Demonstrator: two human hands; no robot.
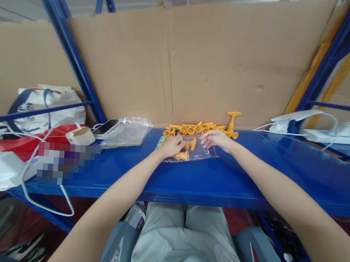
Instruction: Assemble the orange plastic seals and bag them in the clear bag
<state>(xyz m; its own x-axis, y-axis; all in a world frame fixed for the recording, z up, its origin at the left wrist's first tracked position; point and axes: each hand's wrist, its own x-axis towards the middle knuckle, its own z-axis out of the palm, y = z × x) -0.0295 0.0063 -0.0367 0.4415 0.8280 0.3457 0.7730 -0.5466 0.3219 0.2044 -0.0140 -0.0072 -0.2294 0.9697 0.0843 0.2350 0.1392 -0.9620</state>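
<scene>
A clear plastic bag (205, 151) lies on the blue shelf top, with orange-yellow plastic pieces (181, 155) inside and a colourful printed patch at its left. My left hand (174, 146) is closed on the left part of the bag, fingertips bent over it. At the bag's upper right, my right hand (217, 140) has its fingers stretched and a little apart; whether it touches the film is hard to see. Just behind the bag is a row of yellow plastic pieces (198, 127) with round hollow ends. One T-handled yellow piece (233, 120) stands upright at the row's right end.
A cardboard panel (229, 62) closes off the back. Left of the bag are a stack of clear plastic bags (129, 132), a phone (107, 127), white cables and chargers (80, 135), and a cloth bag (58, 109). On the right lies a power strip (320, 136). Blue posts frame both sides.
</scene>
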